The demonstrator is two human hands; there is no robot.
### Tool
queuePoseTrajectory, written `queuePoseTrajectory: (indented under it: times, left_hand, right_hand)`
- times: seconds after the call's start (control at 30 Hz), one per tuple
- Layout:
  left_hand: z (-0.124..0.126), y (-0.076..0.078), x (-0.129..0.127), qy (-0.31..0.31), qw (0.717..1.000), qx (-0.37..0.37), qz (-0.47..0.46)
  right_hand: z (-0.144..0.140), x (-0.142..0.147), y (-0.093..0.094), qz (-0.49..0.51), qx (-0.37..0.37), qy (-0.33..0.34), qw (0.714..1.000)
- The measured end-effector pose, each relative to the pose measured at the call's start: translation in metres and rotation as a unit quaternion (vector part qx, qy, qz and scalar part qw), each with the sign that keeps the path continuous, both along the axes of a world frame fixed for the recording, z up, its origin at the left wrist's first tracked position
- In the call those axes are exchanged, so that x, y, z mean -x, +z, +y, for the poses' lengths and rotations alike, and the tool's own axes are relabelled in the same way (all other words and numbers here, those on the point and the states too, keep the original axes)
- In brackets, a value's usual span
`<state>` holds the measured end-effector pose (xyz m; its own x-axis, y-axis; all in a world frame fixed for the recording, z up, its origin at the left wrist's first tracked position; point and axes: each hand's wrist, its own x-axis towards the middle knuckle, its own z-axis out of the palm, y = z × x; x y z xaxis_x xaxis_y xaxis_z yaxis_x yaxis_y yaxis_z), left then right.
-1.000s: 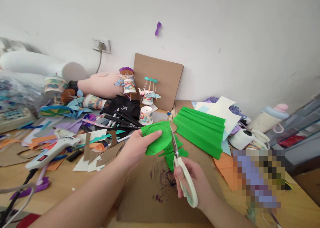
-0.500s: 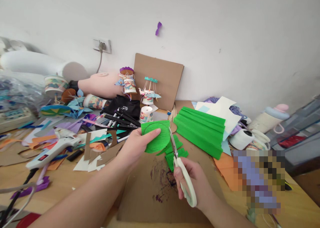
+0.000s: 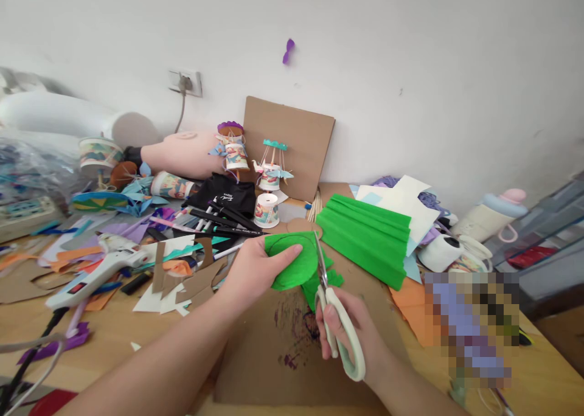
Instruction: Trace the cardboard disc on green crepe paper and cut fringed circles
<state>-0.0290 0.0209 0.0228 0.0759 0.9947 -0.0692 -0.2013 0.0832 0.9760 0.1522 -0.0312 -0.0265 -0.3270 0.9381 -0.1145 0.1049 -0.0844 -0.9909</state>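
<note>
Between thumb and fingers, my left hand [image 3: 255,267] pinches a piece of green crepe paper [image 3: 298,269] that bears a drawn curved line. Its lower edge is rounded; its upper edge is still straight. My right hand [image 3: 349,325] is closed round the pale handles of a pair of scissors [image 3: 323,273]. The blades point up and away, at the right edge of the green piece, slightly parted. Green paper scraps [image 3: 335,277] lie behind the blades on a stained cardboard sheet [image 3: 255,367]. Beyond them lies a larger folded sheet of green crepe paper [image 3: 365,233].
At left lie a glue gun [image 3: 86,282], cardboard offcuts and black markers [image 3: 223,221]. Decorated paper cups [image 3: 267,211] stand in front of a leaning cardboard panel [image 3: 292,145]. On the right are orange paper [image 3: 410,312], white paper, and a bottle [image 3: 493,215].
My left hand and the green piece have shifted slightly right and down. The scissors' handles have spread wider, and the blades remain at the paper's right edge.
</note>
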Motion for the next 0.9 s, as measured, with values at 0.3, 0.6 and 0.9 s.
queuePoseTrajectory:
  times: [0.3, 0.6, 0.9]
  left_hand:
    - [0.0018, -0.0002, 0.0016, -0.001, 1.000, 0.007, 0.021]
    - [0.0020, -0.0009, 0.0020, -0.013, 1.000, 0.004, 0.027]
    - [0.0015, 0.0004, 0.0029, -0.014, 1.000, 0.007, 0.018]
  right_hand:
    - [0.0011, 0.0021, 0.0077, -0.002, 0.010, -0.002, 1.000]
    - [0.0003, 0.0009, 0.0064, -0.002, 0.010, -0.004, 1.000]
    - [-0.0001, 0.0013, 0.0048, -0.008, 0.013, -0.009, 1.000]
